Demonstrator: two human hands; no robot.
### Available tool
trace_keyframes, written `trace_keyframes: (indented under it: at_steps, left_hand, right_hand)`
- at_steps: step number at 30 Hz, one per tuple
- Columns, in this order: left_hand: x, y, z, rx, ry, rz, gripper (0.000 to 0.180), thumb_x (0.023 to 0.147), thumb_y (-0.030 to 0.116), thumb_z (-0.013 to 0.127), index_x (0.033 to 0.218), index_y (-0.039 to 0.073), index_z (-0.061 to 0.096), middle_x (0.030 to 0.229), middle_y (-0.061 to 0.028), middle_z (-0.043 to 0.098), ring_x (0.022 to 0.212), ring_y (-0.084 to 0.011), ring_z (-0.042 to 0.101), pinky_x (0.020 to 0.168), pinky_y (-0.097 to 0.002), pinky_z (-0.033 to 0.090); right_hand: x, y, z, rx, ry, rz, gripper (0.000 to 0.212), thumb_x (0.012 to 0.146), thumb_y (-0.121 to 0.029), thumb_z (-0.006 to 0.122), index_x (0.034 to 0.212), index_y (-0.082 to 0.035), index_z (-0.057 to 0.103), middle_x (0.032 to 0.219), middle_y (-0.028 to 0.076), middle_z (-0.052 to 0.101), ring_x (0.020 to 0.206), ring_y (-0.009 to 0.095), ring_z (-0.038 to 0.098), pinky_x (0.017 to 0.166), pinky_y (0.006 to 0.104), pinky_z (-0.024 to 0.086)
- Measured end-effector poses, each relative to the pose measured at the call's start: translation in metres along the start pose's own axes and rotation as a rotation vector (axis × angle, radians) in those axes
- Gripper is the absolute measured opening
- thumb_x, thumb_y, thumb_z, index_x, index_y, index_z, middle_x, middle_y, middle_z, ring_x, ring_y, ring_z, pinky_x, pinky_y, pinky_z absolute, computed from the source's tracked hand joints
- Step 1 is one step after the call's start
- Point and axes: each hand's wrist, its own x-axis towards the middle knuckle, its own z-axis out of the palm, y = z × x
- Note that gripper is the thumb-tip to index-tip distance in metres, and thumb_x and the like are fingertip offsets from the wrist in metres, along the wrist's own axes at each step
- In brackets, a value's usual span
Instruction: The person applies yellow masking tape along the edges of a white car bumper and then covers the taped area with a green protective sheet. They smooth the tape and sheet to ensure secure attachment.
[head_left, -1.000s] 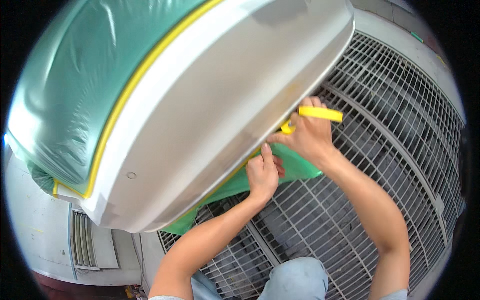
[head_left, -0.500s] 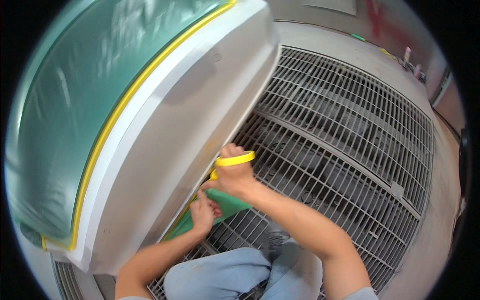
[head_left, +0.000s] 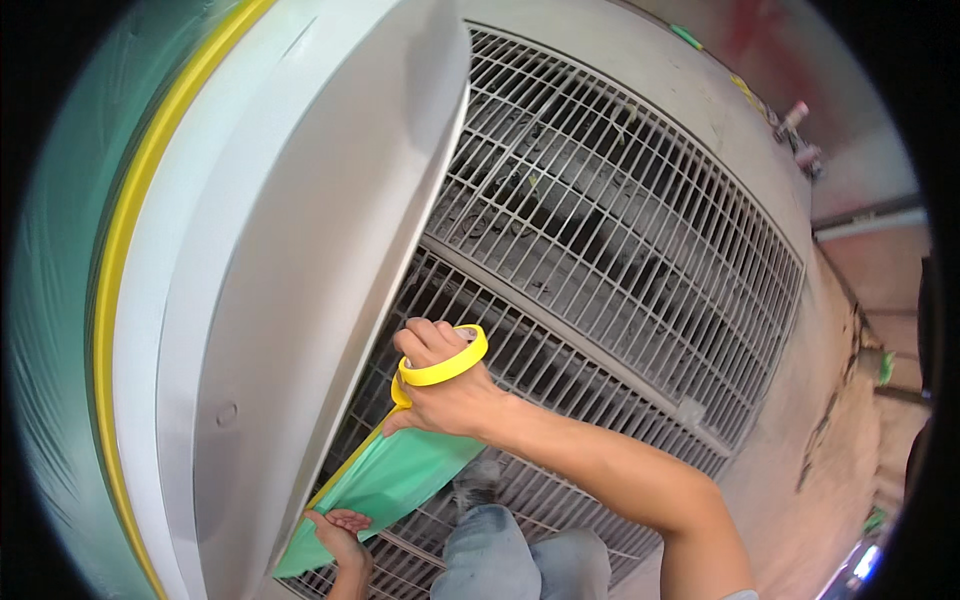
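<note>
My right hand [head_left: 450,402] grips a roll of yellow masking tape [head_left: 440,373], its ring looped over the back of the fingers. From the roll a yellow strip runs down to the left along the edge of a green masking film [head_left: 405,472]. Low down, my left hand [head_left: 340,535] has its thumb on the taped edge of this film, the other fingers curled beside it over the green sheet. That edge lies along the lower rim of a pale grey car body panel [head_left: 290,230]. Near my right hand, the strip stands away from the panel rim.
Green plastic sheeting [head_left: 60,300] edged with yellow tape [head_left: 110,270] covers the body on the left. A metal floor grating [head_left: 620,190] extends below and to the right. My knees [head_left: 490,550] are at the bottom. Small bottles [head_left: 795,118] stand by the far right wall.
My left hand has slid down along the panel rim, away from my right hand. More green film stretches between them. The view has shifted, with the panel now farther left.
</note>
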Motion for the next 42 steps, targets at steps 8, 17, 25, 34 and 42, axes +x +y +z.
trace_keyframes:
  at_steps: [8,17,25,34,42]
  left_hand:
    - [-0.012,0.013,0.033,-0.074,0.317,-0.145,0.084,0.105,0.076,0.029,0.055,0.011,0.041,0.048,-0.006,0.044,0.047,-0.0211,0.046,0.05,-0.035,0.042]
    - [-0.015,0.013,0.072,-0.439,0.598,0.025,0.042,0.113,0.05,0.048,0.115,0.009,0.055,0.084,-0.0012,0.054,0.063,-0.015,0.046,0.052,-0.0324,0.041]
    - [0.043,0.003,0.086,-0.444,0.891,0.493,0.079,0.106,0.028,0.063,0.17,0.018,0.019,0.17,-0.0194,0.03,0.155,-0.0377,0.033,0.122,-0.056,0.035]
    - [0.049,0.023,0.102,-0.578,0.824,0.548,0.085,0.105,0.028,0.067,0.17,0.011,0.016,0.175,-0.0193,0.021,0.161,-0.0326,0.02,0.13,-0.0488,0.014]
    - [0.079,0.008,0.106,-0.653,0.863,0.772,0.082,0.104,0.025,0.065,0.17,0.01,0.019,0.173,-0.016,0.029,0.157,-0.0285,0.03,0.126,-0.0432,0.024]
  right_hand:
    - [0.044,0.068,-0.053,0.151,-0.229,-0.023,0.067,0.061,-0.056,0.091,0.093,0.001,0.076,0.125,0.016,0.057,0.116,0.036,0.053,0.092,0.0494,0.045]
    - [0.089,0.144,-0.078,0.4,-0.604,-0.253,0.047,0.08,-0.048,0.081,0.092,-0.003,0.08,0.111,0.017,0.063,0.111,0.035,0.055,0.095,0.0479,0.046]
    - [0.118,0.189,-0.069,0.498,-0.688,-0.454,0.038,0.076,-0.034,0.09,0.083,0.0,0.074,0.106,0.018,0.066,0.088,0.03,0.066,0.077,0.043,0.056]
    - [0.118,0.183,-0.102,0.142,-0.402,-0.754,0.046,0.067,-0.03,0.097,0.068,0.004,0.065,0.113,0.018,0.062,0.097,0.031,0.059,0.08,0.0419,0.048]
    - [0.116,0.225,-0.092,0.266,-0.231,-0.585,0.052,0.085,-0.039,0.089,0.077,0.005,0.064,0.117,0.018,0.057,0.095,0.026,0.056,0.08,0.0374,0.046]
